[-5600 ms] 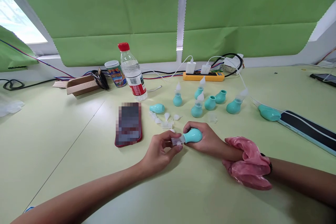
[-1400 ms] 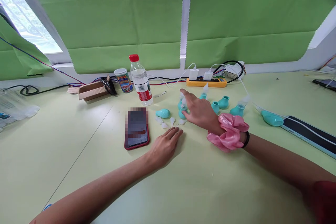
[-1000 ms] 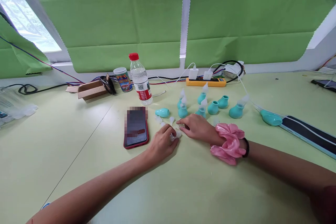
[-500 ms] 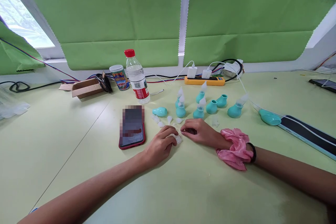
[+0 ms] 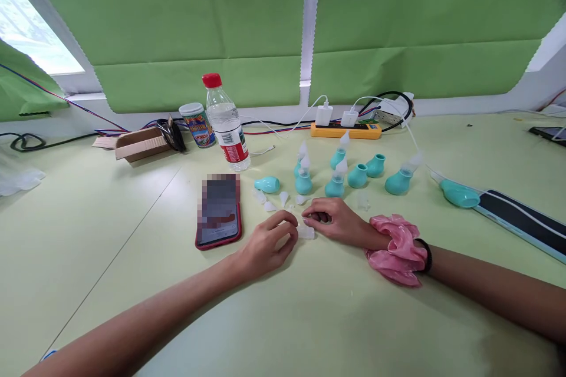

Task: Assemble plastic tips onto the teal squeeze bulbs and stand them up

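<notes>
Between my two hands lies a small clear plastic tube-like piece (image 5: 306, 232), and my left hand (image 5: 270, 241) pinches its left end close to the tabletop. My right hand (image 5: 331, 219) is just right of it, fingers bent and pressed together; anything inside them is too small or hidden to make out. Beyond the hands stand several teal squeeze bulbs with frosted tips, such as this nasal aspirator (image 5: 335, 186). Two open-necked teal bulbs (image 5: 357, 176) carry no tip. Loose frosted cone tips (image 5: 283, 198) lie ahead of my left hand, and a clear piece (image 5: 363, 201) sits past my right wrist.
A phone (image 5: 219, 212) lies left of the hands. Behind it stand a water bottle (image 5: 227, 129) and a can (image 5: 198, 125), beside a cardboard box (image 5: 144, 144). An orange power strip (image 5: 345, 131) with chargers sits at the back. Right, a teal bulb (image 5: 460, 194) touches a dark flat device (image 5: 522, 221).
The clear piece now shows more between my hands, lying lengthwise toward the right hand. My left fingers have shifted their hold to its left end. The right hand has barely moved; the view shifted slightly.
</notes>
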`<action>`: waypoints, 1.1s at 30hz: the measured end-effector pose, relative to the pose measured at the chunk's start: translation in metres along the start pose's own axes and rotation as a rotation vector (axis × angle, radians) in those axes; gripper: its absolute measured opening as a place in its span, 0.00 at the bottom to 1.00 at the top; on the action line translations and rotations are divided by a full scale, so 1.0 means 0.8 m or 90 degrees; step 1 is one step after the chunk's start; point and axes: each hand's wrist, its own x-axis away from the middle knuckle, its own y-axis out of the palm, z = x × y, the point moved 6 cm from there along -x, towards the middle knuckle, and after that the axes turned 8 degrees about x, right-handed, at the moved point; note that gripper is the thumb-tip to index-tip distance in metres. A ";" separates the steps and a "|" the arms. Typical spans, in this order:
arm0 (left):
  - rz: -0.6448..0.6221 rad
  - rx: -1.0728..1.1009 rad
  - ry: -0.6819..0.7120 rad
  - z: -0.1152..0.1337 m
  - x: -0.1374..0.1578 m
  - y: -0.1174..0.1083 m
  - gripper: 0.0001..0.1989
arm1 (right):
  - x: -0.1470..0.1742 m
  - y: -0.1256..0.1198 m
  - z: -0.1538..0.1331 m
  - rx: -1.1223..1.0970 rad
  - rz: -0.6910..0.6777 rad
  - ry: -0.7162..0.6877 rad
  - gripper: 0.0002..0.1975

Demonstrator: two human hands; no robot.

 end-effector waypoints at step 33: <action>-0.030 0.014 -0.126 -0.016 -0.002 0.003 0.06 | 0.007 0.000 -0.013 -0.222 -0.012 0.080 0.07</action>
